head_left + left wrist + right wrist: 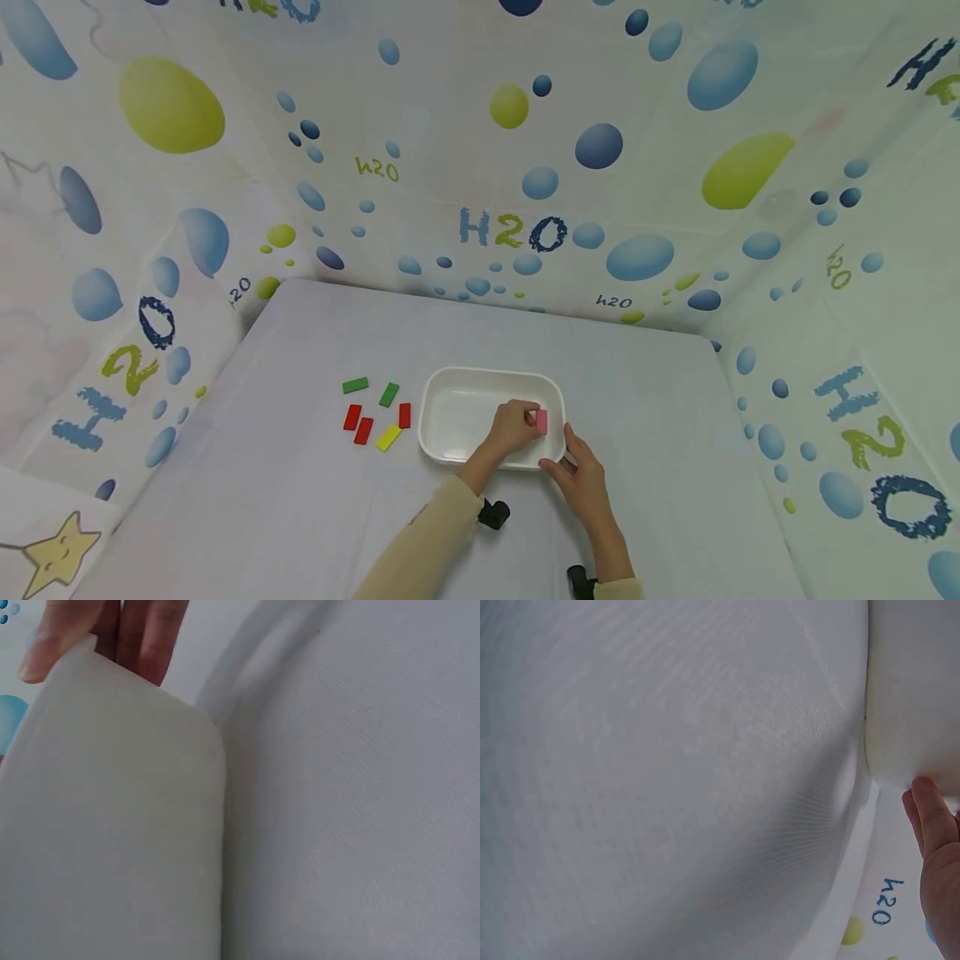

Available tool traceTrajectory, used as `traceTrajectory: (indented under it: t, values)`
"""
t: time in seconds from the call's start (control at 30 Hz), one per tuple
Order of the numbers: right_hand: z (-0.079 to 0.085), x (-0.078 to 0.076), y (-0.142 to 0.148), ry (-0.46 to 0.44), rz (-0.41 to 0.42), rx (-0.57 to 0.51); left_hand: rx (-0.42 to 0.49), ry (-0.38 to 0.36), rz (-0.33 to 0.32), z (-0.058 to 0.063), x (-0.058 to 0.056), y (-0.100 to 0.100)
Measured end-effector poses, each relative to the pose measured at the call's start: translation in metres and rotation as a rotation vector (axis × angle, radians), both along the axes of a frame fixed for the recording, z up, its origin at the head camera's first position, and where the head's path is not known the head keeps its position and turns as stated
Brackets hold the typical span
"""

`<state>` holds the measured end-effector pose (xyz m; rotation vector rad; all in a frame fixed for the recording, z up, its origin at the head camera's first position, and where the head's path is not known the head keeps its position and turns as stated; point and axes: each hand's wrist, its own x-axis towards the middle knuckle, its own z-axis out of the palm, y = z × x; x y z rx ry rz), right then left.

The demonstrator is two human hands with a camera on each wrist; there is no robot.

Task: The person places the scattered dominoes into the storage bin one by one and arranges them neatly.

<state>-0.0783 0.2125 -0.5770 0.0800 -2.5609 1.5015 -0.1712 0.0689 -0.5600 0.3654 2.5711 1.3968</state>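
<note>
Left hand [512, 429], fingertips closed, pinches a pink block [542, 422] from its left side, at the white tray's [456, 408] right end; the block's long axis points near to far, whether upright or flat unclear. Right hand [585, 483], thumb and fingers parted, holds the tray's near right corner, just beside the block.

The head view peers forward and down across the worktop [300, 500] from well above; both wrist views sit low and close, facing the outer side of the tray [457, 417], which all three share, fingers [934, 810] included.
</note>
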Motion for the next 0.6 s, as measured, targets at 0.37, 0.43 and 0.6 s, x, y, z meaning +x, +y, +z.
traceTrajectory:
  t: [0.37, 0.43, 0.6]
  values:
    - [0.003, 0.002, -0.0014, -0.029, -0.003, -0.012, -0.067, 0.005, -0.012, -0.0043, 0.0, 0.0024]
    - [0.0038, 0.0021, -0.0016, -0.033, -0.003, -0.011, -0.092, 0.006, -0.014, -0.0064, -0.001, 0.0032]
    - [0.004, 0.0021, -0.0018, -0.031, 0.0, -0.015, -0.135, 0.003, -0.021, -0.0074, -0.0009, 0.0043]
